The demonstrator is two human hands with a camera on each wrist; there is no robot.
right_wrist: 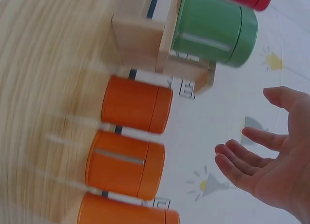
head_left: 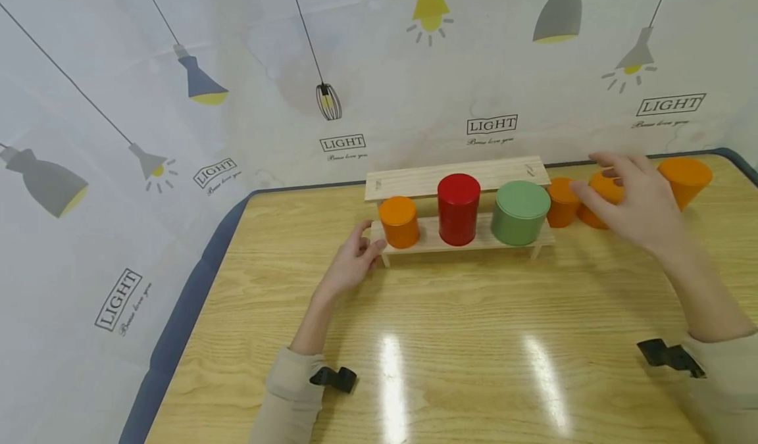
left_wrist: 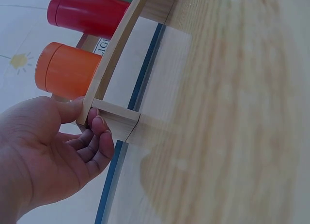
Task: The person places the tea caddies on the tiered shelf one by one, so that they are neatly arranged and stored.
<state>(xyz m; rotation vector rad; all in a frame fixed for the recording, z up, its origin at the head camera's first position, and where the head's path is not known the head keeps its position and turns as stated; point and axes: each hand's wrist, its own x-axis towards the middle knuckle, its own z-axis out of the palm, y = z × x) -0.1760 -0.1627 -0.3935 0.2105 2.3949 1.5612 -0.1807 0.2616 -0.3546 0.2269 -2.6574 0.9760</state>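
Center of head view, two-step wooden rack (head_left: pixel 408 182), left hand (head_left: pixel 351 264) pinching its left end; orange, red and green canisters (head_left: pixel 458 212) stand on lower step. Upper right, right hand (head_left: pixel 644 208), fingers spread, above three orange canisters (head_left: pixel 561 207).
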